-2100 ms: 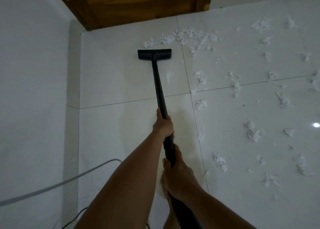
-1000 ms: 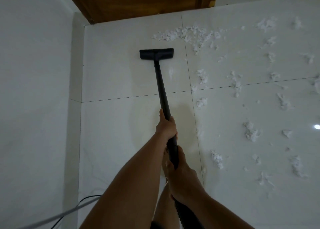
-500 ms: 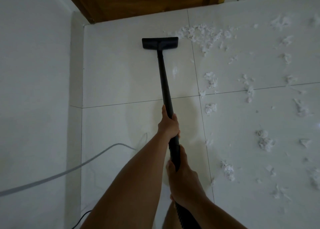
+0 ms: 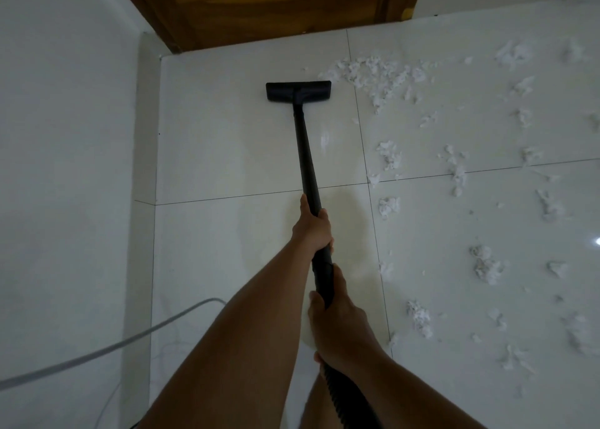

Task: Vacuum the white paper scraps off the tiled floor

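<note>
Tiled floor (image 4: 227, 156) — vacuum wand (image 4: 306, 156) toward door (image 4: 276, 6)

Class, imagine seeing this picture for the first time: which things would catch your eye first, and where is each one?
The black vacuum wand runs up the middle of the picture, gripped by the left hand above the right hand, its floor head resting on the pale tiled floor near the wooden door. White paper scraps lie scattered over the tiles to the right, thickest just beside the head.
</note>
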`<state>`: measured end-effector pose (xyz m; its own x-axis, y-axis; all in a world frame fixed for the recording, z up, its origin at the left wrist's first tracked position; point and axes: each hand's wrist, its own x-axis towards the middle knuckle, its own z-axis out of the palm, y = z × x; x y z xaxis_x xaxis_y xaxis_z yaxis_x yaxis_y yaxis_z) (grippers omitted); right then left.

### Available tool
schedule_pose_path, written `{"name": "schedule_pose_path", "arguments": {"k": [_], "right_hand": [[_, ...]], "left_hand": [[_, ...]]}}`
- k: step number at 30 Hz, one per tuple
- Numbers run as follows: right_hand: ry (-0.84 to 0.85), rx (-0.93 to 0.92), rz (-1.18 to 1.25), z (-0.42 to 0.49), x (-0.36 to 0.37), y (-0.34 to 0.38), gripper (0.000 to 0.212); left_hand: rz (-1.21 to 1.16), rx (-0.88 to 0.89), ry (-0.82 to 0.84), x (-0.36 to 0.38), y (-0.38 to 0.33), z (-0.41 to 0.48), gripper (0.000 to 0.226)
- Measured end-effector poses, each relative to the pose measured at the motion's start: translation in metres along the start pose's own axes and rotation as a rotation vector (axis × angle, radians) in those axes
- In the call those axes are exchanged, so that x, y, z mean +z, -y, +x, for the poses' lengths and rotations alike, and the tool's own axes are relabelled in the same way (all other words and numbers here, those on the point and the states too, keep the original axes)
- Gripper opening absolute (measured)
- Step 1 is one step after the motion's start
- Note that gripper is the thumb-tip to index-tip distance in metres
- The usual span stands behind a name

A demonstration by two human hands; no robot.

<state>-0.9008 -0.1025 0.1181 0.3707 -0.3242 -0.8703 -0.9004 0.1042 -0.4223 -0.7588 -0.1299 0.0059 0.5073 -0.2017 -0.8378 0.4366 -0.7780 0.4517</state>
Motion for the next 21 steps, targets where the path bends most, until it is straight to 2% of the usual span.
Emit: {"name": "schedule_pose_path", "arguments": {"k": [9, 21], "right_hand": [[0.014, 0.036, -0.013, -0.037, -0.011, -0.029, 0.064], [0.008, -0.033, -0.040, 0.000, -0.013, -0.010, 0.063]], "left_hand": [[-0.025, -0.028, 0.032, 0.022, 0.016, -0.044, 0.067], [0.002, -0.004, 0.003, 0.017, -0.002, -0.003, 0.066]]}}
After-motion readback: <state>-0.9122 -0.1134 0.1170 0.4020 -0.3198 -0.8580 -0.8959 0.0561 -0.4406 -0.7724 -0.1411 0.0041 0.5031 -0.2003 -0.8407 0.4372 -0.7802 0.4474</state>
